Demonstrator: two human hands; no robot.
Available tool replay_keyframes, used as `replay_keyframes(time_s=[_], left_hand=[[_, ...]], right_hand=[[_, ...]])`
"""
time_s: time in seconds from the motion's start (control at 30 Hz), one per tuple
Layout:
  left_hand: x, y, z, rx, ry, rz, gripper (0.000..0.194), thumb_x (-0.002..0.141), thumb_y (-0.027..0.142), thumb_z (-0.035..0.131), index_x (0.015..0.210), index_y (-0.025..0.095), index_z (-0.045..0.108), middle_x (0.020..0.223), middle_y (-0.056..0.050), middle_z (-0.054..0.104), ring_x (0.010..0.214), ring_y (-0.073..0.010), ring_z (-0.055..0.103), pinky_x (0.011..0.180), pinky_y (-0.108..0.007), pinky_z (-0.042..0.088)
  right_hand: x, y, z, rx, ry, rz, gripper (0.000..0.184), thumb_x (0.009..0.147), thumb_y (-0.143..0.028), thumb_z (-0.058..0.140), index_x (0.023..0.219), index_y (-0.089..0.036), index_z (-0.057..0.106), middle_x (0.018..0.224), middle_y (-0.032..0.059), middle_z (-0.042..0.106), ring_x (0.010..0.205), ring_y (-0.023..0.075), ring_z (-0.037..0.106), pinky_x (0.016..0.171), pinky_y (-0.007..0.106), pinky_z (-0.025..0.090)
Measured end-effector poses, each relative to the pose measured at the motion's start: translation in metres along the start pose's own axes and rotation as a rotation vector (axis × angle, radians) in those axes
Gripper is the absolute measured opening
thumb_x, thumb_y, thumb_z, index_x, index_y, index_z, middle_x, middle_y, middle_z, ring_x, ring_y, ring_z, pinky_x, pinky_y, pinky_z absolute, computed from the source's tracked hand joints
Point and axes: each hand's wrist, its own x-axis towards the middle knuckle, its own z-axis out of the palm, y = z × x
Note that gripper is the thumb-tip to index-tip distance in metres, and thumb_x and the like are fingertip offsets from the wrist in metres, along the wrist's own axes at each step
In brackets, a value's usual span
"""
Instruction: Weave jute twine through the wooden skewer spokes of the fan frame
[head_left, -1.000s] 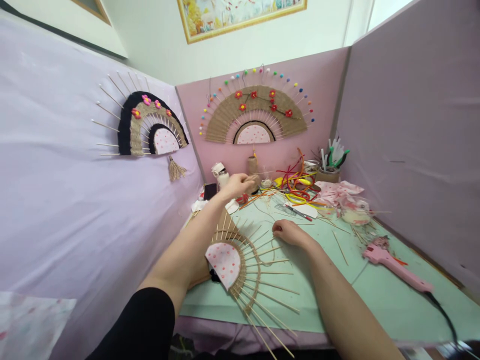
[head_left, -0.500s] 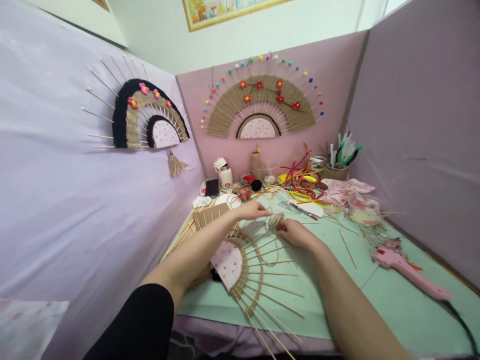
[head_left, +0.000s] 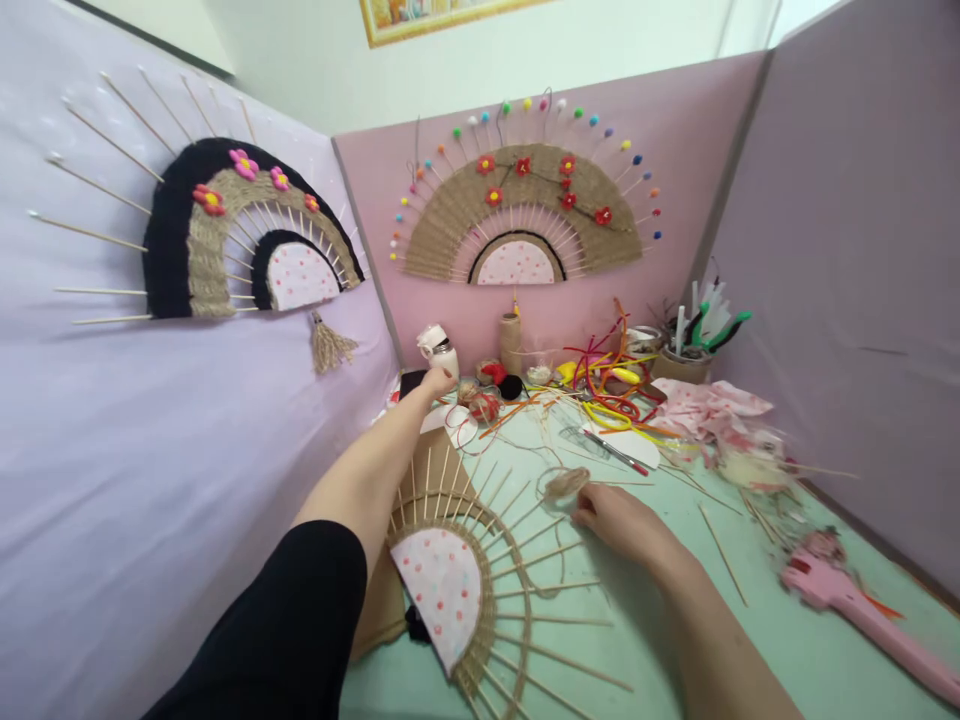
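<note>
My right hand [head_left: 607, 512] is closed on the edge of a loose bundle of tan twine [head_left: 564, 486], above the green tabletop. From the bundle a strand loops down over the thin sticks of a half-round fan [head_left: 444, 590]. This fan has a white centre with pink dots, and twine is woven round it in a band and an outer arc. My left hand [head_left: 438, 381] reaches to the back left, in front of a white bottle [head_left: 442, 352] and beside a dark phone [head_left: 412, 383]. Its fingers are mostly hidden, so whether it touches either cannot be made out.
Brown cardboard [head_left: 431, 450] lies under the fan. A red-handled craft knife [head_left: 615, 452], coloured pipe cleaners [head_left: 600, 385], a twine spool [head_left: 510, 345] and dotted cloth [head_left: 709, 408] sit behind. At right rests a pink glue gun [head_left: 855, 605]. Finished fans [head_left: 525, 215] hang on the walls.
My left hand has moved from beside the twine bundle to the bottle and phone at the back left. My right hand still holds the twine bundle. The view has shifted.
</note>
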Motion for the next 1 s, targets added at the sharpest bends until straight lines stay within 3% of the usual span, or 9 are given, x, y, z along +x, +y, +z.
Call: replay_keyframes(time_s=[0.13, 0.3, 0.37, 0.47, 0.63, 0.77, 0.83, 0.9, 1.0], left_hand=[[0.017, 0.008, 0.026, 0.038, -0.034, -0.017, 0.03, 0.084, 0.035, 0.052, 0.103, 0.014, 0.058, 0.103, -0.006, 0.059, 0.09, -0.0179, 0.058, 0.078, -0.036, 0.049], [0.023, 0.006, 0.032, 0.052, 0.037, -0.059, 0.028, 0.08, 0.034, 0.057, 0.097, 0.012, 0.06, 0.101, -0.008, 0.061, 0.092, -0.0203, 0.058, 0.079, -0.036, 0.047], [0.022, 0.004, 0.021, 0.055, 0.13, -0.07, 0.026, 0.068, 0.029, 0.069, 0.087, 0.011, 0.063, 0.098, -0.013, 0.063, 0.099, -0.0272, 0.057, 0.081, -0.034, 0.044], [0.016, 0.003, -0.003, 0.038, 0.257, -0.056, 0.026, 0.06, 0.024, 0.071, 0.083, 0.013, 0.064, 0.097, -0.016, 0.065, 0.101, -0.03, 0.057, 0.079, -0.034, 0.042], [-0.007, 0.012, -0.05, -0.037, 0.453, 0.04, 0.027, 0.066, 0.03, 0.063, 0.087, 0.013, 0.065, 0.096, -0.015, 0.066, 0.096, -0.0263, 0.06, 0.078, -0.032, 0.043], [-0.033, 0.037, -0.077, -0.108, 0.573, 0.177, 0.034, 0.071, 0.03, 0.057, 0.1, 0.013, 0.062, 0.103, -0.011, 0.065, 0.097, -0.0189, 0.058, 0.082, -0.029, 0.042], [-0.051, 0.059, -0.084, -0.288, 0.606, 0.346, 0.031, 0.071, 0.027, 0.058, 0.097, 0.011, 0.063, 0.097, -0.011, 0.066, 0.09, -0.0179, 0.06, 0.08, -0.029, 0.044], [-0.072, 0.086, -0.084, -0.453, 0.568, 0.515, 0.027, 0.07, 0.023, 0.058, 0.094, 0.01, 0.064, 0.092, -0.011, 0.067, 0.084, -0.0165, 0.061, 0.077, -0.028, 0.046], [-0.115, 0.13, -0.071, -0.564, 0.451, 0.734, 0.028, 0.07, 0.02, 0.059, 0.096, 0.01, 0.063, 0.089, -0.008, 0.066, 0.079, -0.0142, 0.06, 0.074, -0.027, 0.047]], right_hand=[[-0.007, -0.002, -0.008, -0.037, -0.024, 0.04, 0.014, 0.078, -0.03, 0.048, 0.08, -0.02, 0.057, 0.086, 0.0064, 0.064, 0.075, 0.0195, 0.057, 0.055, 0.026, 0.028], [-0.008, 0.0, -0.009, -0.034, -0.032, 0.04, 0.018, 0.079, -0.035, 0.047, 0.083, -0.021, 0.056, 0.088, 0.0061, 0.065, 0.079, 0.0215, 0.058, 0.056, 0.027, 0.03], [-0.008, 0.0, -0.007, -0.04, -0.026, 0.036, 0.018, 0.079, -0.036, 0.047, 0.085, -0.021, 0.056, 0.09, 0.006, 0.065, 0.082, 0.022, 0.059, 0.057, 0.027, 0.031], [-0.008, -0.001, -0.006, -0.051, -0.025, 0.031, 0.019, 0.079, -0.037, 0.048, 0.086, -0.021, 0.057, 0.092, 0.0058, 0.065, 0.084, 0.0224, 0.059, 0.059, 0.027, 0.034], [-0.011, -0.001, -0.008, -0.058, 0.005, 0.027, 0.021, 0.077, -0.038, 0.05, 0.086, -0.022, 0.059, 0.092, 0.0072, 0.065, 0.085, 0.023, 0.059, 0.06, 0.028, 0.037], [-0.013, 0.005, -0.009, -0.026, 0.07, 0.055, 0.02, 0.074, -0.038, 0.053, 0.081, -0.021, 0.06, 0.087, 0.0078, 0.065, 0.081, 0.0235, 0.06, 0.06, 0.029, 0.039], [-0.011, 0.008, -0.009, 0.02, 0.168, 0.086, 0.022, 0.075, -0.04, 0.053, 0.08, -0.019, 0.06, 0.086, 0.0093, 0.064, 0.081, 0.0245, 0.059, 0.062, 0.031, 0.041], [-0.006, 0.008, -0.01, 0.134, 0.369, 0.083, 0.027, 0.075, -0.042, 0.054, 0.086, -0.017, 0.059, 0.09, 0.0113, 0.063, 0.082, 0.025, 0.059, 0.067, 0.035, 0.043], [0.0, 0.003, -0.015, 0.523, 0.7, -0.076, 0.045, 0.073, -0.046, 0.058, 0.105, -0.016, 0.052, 0.103, 0.0123, 0.058, 0.085, 0.0224, 0.059, 0.073, 0.037, 0.046]])
